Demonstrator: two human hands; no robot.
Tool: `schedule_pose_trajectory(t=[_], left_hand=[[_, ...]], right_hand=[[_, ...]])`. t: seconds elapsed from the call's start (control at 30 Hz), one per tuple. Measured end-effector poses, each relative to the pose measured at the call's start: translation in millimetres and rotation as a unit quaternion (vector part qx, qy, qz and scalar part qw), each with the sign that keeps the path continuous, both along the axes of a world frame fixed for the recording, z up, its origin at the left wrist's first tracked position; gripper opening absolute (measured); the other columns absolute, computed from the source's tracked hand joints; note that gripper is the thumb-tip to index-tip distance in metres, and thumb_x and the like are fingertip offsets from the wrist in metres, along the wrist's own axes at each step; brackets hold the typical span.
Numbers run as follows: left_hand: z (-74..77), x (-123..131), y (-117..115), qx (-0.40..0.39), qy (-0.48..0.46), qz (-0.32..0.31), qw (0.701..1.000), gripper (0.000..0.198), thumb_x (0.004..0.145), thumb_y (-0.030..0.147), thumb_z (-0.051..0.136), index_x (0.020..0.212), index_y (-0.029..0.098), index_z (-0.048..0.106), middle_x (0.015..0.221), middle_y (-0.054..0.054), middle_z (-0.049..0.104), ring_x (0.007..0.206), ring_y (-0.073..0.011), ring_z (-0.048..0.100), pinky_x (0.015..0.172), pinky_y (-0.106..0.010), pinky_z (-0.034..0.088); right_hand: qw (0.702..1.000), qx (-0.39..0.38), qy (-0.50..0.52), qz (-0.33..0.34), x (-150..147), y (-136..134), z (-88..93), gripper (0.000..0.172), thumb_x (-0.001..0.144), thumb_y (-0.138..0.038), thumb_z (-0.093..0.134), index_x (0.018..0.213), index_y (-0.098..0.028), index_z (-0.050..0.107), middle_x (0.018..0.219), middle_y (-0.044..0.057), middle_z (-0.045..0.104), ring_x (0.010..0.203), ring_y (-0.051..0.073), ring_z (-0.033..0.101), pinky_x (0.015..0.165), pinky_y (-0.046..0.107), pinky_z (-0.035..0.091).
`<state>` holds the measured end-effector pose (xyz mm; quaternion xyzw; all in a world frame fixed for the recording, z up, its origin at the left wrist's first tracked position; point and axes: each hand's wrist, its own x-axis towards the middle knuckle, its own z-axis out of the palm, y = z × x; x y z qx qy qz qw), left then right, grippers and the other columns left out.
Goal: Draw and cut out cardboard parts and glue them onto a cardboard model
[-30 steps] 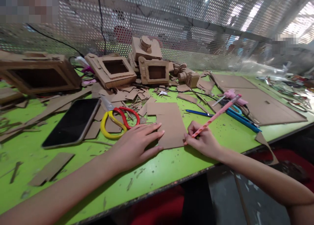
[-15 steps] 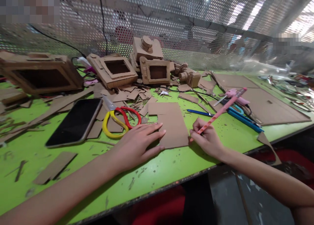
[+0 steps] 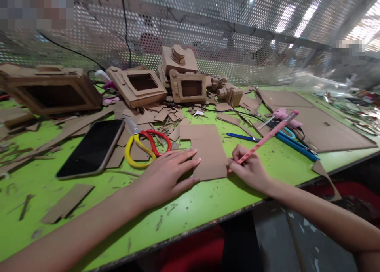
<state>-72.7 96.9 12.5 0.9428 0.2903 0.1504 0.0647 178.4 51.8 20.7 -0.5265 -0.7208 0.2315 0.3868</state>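
My left hand lies flat with fingers spread, its fingertips on the left edge of a brown cardboard piece. That piece rests flat on the green table, with a notch on its left side. In my right hand a pink patterned pencil is pinched, slanting up to the right. Its tip is down by the cardboard's lower right corner, mostly hidden behind my fingers. Scissors with one yellow and one red handle lie just beyond my left hand.
A phone lies at left. Cardboard camera models stand at the back before a perforated metal screen. A blue cutter, a pink glue gun and a large cardboard sheet lie to the right. Scraps litter the table.
The top of the pencil has dipped slightly, and my right hand has shifted a touch at the cardboard's corner. My left hand stays in place. The view has moved very slightly.
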Motion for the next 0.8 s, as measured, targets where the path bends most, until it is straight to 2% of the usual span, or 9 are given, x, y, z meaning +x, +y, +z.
schedule_pose_trajectory(t=[0.3,0.4,0.5,0.67,0.8], left_hand=[[-2.1,-0.1,0.5,-0.003,-0.017,0.001,1.000,0.047,0.094,0.050,0.044,0.128,0.021,0.060,0.140,-0.012,0.054,0.126,-0.0293,0.055,0.104,-0.049,0.046],[-1.3,-0.2,0.4,0.002,-0.005,-0.002,1.000,0.049,0.095,0.050,0.042,0.129,0.020,0.060,0.140,-0.013,0.054,0.126,-0.0298,0.054,0.104,-0.050,0.046],[-0.9,0.1,0.5,0.003,-0.004,-0.002,1.000,0.049,0.095,0.050,0.041,0.130,0.021,0.059,0.141,-0.013,0.053,0.127,-0.0296,0.054,0.104,-0.050,0.046],[-2.1,0.7,1.6,0.007,-0.015,-0.008,1.000,0.047,0.095,0.049,0.043,0.128,0.021,0.061,0.139,-0.013,0.055,0.124,-0.0300,0.056,0.103,-0.049,0.048],[-2.7,0.0,1.9,0.009,-0.013,-0.010,1.000,0.047,0.095,0.048,0.043,0.128,0.020,0.060,0.140,-0.013,0.054,0.124,-0.0298,0.056,0.103,-0.050,0.047]], right_hand=[[1.000,0.000,-0.012,-0.014,-1.4,-1.2,0.0,0.018,0.073,-0.017,0.052,0.063,-0.023,0.037,0.055,-0.004,0.045,0.051,0.011,0.044,0.052,0.026,0.034],[0.996,0.040,0.016,-0.078,2.0,4.5,4.1,0.021,0.075,-0.021,0.054,0.062,-0.023,0.039,0.053,-0.005,0.043,0.048,0.011,0.041,0.048,0.025,0.032],[0.988,0.059,0.055,-0.130,10.7,17.3,7.7,0.025,0.075,-0.030,0.062,0.062,-0.023,0.042,0.055,-0.004,0.045,0.051,0.012,0.045,0.047,0.024,0.033],[0.995,-0.033,0.052,-0.084,21.9,34.6,6.0,0.029,0.075,-0.034,0.065,0.063,-0.022,0.040,0.054,-0.006,0.043,0.051,0.011,0.046,0.047,0.023,0.033],[0.995,-0.058,0.053,-0.059,22.3,35.4,3.2,0.028,0.075,-0.031,0.061,0.062,-0.022,0.039,0.055,-0.006,0.042,0.055,0.012,0.054,0.050,0.023,0.034]])
